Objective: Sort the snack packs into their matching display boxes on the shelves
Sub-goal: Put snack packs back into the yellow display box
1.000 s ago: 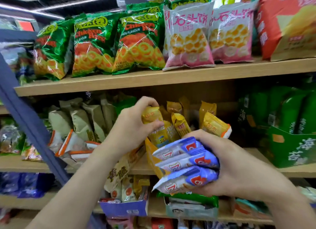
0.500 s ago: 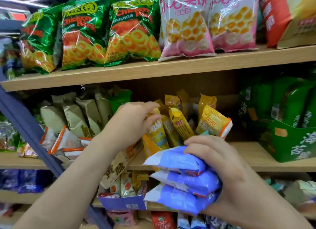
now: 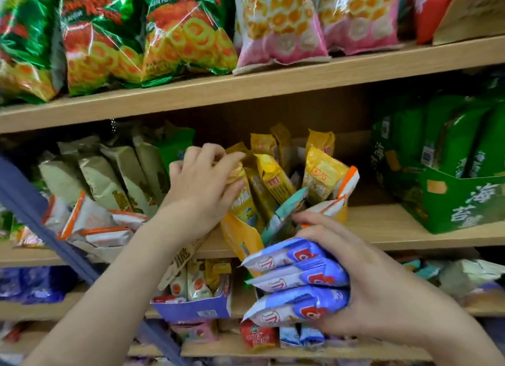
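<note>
Since a second ago your left hand [image 3: 202, 185] has slid further into the yellow box [image 3: 240, 237] on the middle shelf [image 3: 382, 226], and your right hand [image 3: 352, 278] has dropped a little with its load. Your left fingers [image 3: 229, 158] are curled shut around the top of one yellow pack [image 3: 237, 174], thumb under it, standing among the other yellow packs just behind the shelf's front edge. Your right hand is clamped around three stacked blue packs [image 3: 297, 281], held in front of the shelf edge, its fingertips touching a teal pack [image 3: 284, 215] that leans out of the same box.

The step looks like seating that yellow pack upright with its own kind. Push it down by its top seam until it stands straight, and part its neighbours with your knuckles so that none tips forward over the box's torn front flap. The teal pack and the orange-edged pack [image 3: 347, 182] seem out of place here; take them out next. Keep the blue stack squeezed level, since the foil looks slippery.
</note>
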Tool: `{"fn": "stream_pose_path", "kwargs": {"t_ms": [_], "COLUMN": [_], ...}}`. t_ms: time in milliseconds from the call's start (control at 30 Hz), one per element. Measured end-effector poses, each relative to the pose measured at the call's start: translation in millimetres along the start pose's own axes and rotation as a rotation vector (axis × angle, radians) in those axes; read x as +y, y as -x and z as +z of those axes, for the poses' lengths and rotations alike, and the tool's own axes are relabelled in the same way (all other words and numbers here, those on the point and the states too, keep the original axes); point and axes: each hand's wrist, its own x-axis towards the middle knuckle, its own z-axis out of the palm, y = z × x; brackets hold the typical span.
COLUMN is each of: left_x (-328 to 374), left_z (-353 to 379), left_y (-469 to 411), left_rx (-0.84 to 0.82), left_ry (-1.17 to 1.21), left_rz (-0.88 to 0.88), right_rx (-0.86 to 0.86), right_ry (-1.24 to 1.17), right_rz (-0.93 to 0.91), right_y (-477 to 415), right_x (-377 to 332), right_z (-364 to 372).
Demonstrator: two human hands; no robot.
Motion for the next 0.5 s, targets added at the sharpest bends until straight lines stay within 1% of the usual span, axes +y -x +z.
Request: {"fn": "stream_pose_path", "kwargs": {"t_ms": [33, 67, 100, 133, 167, 200, 300, 367, 433, 500], "left_x": [4, 11, 19, 29, 38, 45, 44, 44, 47, 46], "left_z": [-5, -10, -15, -19, -21, -23, -24, -25, -21, -14], "left_y": [3, 5, 6, 6, 6, 6, 2, 3, 4, 7], "left_rx": [0.113, 0.183, 0.162, 0.063, -0.056, -0.132, -0.189, -0.22, -0.156, -0.029], "left_ry": [0.079, 0.158, 0.224, 0.249, 0.228, 0.19, 0.182, 0.147, 0.118, 0.174], "left_rz": [0.052, 0.119, 0.192, 0.246, 0.265, 0.262, 0.214, 0.236, 0.257, 0.218], "right_rx": [-0.005, -0.007, -0.007, -0.006, -0.005, -0.003, 0.012, 0.005, 0.002, 0.0], "right_ry": [0.018, 0.039, 0.063, 0.083, 0.09, 0.079, 0.002, -0.034, -0.04, -0.056], "right_rz": [-0.004, -0.01, -0.013, -0.015, -0.018, -0.025, -0.044, -0.031, -0.022, 0.007], "right_y": [-1, -4, -6, -8, -9, -10, -10, -10, -10, -10], "right_x": [0, 0, 0, 0, 1, 2, 5, 8, 10, 12], "right_z": [1, 2, 3, 4, 4, 5, 5, 5, 5, 5]}}
